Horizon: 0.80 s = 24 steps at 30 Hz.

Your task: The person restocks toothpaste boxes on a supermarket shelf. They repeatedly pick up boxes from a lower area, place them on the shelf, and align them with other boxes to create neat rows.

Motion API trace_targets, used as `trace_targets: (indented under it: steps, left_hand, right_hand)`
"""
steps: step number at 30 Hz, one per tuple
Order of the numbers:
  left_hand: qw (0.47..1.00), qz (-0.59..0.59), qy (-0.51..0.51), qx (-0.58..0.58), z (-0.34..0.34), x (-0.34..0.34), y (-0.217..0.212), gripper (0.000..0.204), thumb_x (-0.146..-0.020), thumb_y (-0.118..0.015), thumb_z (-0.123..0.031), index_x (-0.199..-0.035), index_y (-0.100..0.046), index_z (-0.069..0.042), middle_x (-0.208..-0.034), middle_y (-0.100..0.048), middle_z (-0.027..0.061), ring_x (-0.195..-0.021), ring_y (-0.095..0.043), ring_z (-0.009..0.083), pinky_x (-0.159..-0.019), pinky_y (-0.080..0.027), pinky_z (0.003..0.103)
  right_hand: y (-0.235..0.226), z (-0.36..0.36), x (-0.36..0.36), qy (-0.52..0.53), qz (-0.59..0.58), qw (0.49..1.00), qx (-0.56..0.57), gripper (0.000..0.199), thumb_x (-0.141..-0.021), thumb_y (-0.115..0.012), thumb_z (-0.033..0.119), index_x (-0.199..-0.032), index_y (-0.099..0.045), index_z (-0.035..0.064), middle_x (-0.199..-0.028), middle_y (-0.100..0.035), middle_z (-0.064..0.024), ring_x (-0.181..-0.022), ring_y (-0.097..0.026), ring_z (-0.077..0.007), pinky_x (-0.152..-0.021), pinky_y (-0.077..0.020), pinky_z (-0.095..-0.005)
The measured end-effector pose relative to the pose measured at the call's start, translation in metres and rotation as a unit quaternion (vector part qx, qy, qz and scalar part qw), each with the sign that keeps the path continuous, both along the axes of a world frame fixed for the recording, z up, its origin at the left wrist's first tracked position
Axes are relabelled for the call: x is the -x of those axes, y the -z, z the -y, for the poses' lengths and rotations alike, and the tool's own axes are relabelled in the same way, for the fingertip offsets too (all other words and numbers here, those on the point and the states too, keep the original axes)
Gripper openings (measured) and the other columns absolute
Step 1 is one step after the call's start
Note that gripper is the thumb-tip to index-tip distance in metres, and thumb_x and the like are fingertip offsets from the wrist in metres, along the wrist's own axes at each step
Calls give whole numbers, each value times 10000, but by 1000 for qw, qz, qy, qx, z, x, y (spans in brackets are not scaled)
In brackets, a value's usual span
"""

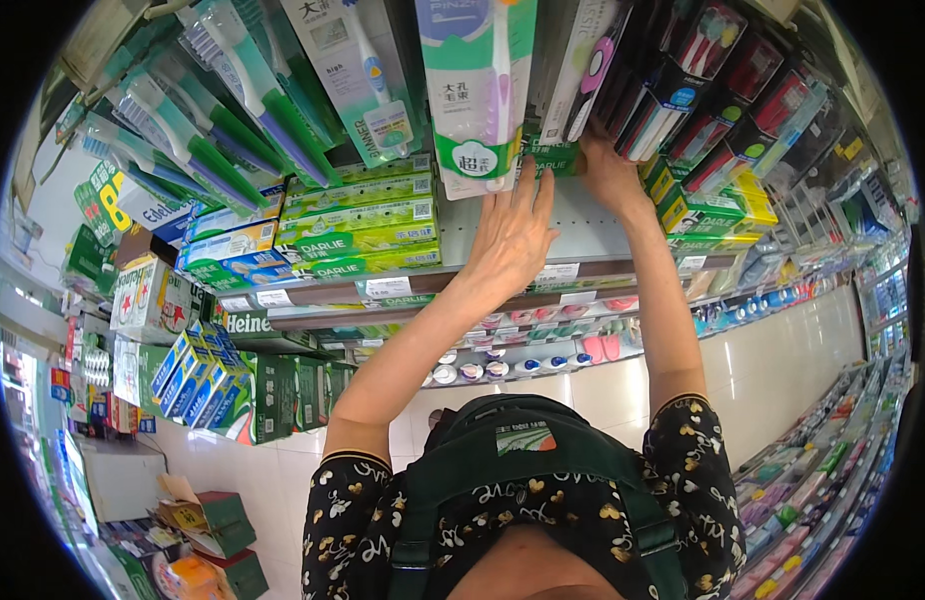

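Note:
Both my hands reach into a shelf gap below hanging toothbrush packs. My left hand (513,232) is open, its fingers stretched out toward the back. Their tips lie at a green toothpaste box (555,160) deep in the gap. The right end of that box meets my right hand (615,178), whose fingers are partly hidden by hanging packs, so its grip is unclear. A white and green toothbrush pack (475,110) hangs just above my left fingers. Stacked yellow-green toothpaste boxes (358,225) stand left of the gap; more green and yellow boxes (708,205) stand right of it.
Green and purple toothbrush packs (218,120) hang at the upper left, dark packs (683,90) at the upper right. Price tags (388,287) line the shelf edge. Beer cartons (158,300) stand left, opened cartons (208,530) on the floor. Another stocked shelf (823,470) runs along the right.

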<state>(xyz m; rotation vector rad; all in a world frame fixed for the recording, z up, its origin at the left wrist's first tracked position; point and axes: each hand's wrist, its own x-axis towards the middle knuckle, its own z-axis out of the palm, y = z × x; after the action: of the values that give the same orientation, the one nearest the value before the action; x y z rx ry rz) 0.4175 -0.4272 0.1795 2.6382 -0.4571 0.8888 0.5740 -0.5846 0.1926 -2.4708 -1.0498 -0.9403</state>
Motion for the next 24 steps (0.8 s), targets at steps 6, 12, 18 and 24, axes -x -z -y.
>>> trace_targets:
  steps: [6, 12, 18, 24]
  left_hand:
    - [990, 68, -108, -52, 10, -19, 3, 582, -794, -657, -68, -1343, -493, 31, -1317, -491, 235, -1269, -418, 427, -1033, -351, 529]
    - [998, -5, -59, -10, 8, 49, -17, 404, -762, -693, -70, -1150, -582, -47, -1038, -604, 97, -1021, -538, 285, -838, -397, 415]
    - [989, -56, -85, 104, -50, 131, -31, 522, -697, -808, -134, -1165, -590, -63, -1085, -612, 108, -1039, -553, 305, -894, -400, 422]
    - [983, -21, -180, -3, -124, 155, -53, 468, -723, -770, -129, -1160, -613, -75, -1144, -614, 97, -1138, -509, 313, -964, -364, 431]
  right_hand:
    - [-9, 13, 61, -91, -14, 994, 52, 464, -706, -686, -2, -1151, -557, 21, -1082, -572, -181, -1006, -553, -388, -850, -418, -497]
    - [-20, 46, 117, -157, -25, 987, 28, 586, -693, -783, 104, -1223, -554, 13, -1073, -578, -141, -964, -546, -325, -843, -398, -434]
    - [-19, 24, 145, -294, -109, 945, -87, 573, -672, -849, 149, -1152, -582, -13, -1029, -615, -155, -917, -575, -344, -751, -473, -426]
    - [-1, -61, 167, -328, -207, 898, -205, 519, -711, -843, 122, -1137, -584, -22, -1000, -613, -179, -866, -592, -351, -729, -498, -419]
